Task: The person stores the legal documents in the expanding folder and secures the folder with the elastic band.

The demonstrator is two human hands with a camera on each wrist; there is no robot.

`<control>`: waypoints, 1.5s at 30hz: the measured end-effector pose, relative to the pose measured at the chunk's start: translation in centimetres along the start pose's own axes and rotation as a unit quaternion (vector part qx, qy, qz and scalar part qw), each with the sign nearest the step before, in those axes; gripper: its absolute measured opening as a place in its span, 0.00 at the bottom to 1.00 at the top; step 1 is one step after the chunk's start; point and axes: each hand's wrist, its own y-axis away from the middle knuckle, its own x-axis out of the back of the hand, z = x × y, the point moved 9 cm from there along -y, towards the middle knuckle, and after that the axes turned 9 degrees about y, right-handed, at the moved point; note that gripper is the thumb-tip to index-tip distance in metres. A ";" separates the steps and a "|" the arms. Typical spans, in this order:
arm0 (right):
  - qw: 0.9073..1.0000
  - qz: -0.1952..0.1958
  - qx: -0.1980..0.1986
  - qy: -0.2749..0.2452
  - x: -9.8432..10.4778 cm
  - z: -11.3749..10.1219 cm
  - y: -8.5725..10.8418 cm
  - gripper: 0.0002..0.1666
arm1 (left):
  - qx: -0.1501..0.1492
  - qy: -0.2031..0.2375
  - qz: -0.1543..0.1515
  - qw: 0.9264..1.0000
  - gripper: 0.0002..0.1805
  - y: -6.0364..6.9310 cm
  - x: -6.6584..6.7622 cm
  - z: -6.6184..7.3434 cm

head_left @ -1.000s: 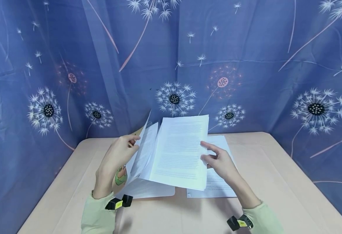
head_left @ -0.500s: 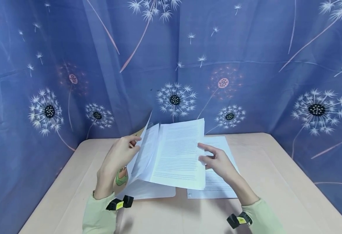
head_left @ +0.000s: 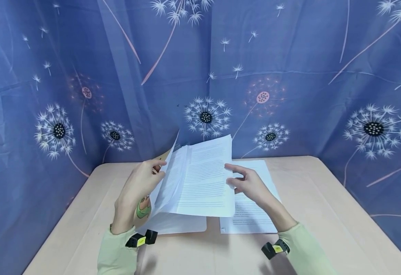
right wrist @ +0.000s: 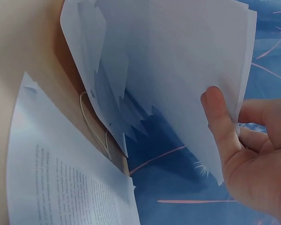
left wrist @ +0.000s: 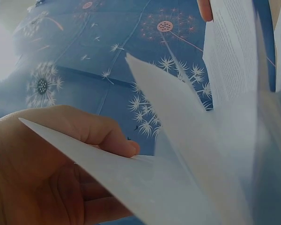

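Note:
A folder (head_left: 177, 226) with a tan cover and a green-and-brown cartoon picture (head_left: 143, 207) lies open at the middle left of the table. My left hand (head_left: 136, 187) pinches its raised cover and a white leaf, the thumb (left wrist: 124, 146) lying on the white edge in the left wrist view. Printed sheets (head_left: 205, 179) stand lifted and tilted over the folder. Their right edge is pinched by my right hand (head_left: 250, 185), thumb (right wrist: 218, 112) on one face and fingers on the other. Beneath that hand, another printed sheet (head_left: 253, 217) lies flat.
The pale tabletop (head_left: 200, 256) extends to both sides and in front. Close behind its far edge hangs a blue dandelion-print curtain (head_left: 166, 114). A thin loop of cord (right wrist: 86, 112) shows by the folder in the right wrist view.
My right hand has moved left, bringing the free edge of the printed sheets along and baring more of the flat sheet. The left hand has stayed nearly still.

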 end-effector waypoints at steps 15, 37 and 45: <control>0.999 -0.028 0.014 -0.007 -1.8 -1.6 -2.2 0.32 | 0.002 0.002 0.004 1.000 0.23 0.1 0.1 0.0; 0.996 -0.035 0.028 -0.078 -5.7 -1.9 -4.4 0.39 | 0.002 0.013 0.003 1.000 0.23 -0.1 0.0 0.0; 0.993 -0.006 0.021 -0.113 -6.9 -1.9 -4.8 0.33 | -0.005 0.011 -0.002 1.000 0.24 -0.3 -0.3 0.0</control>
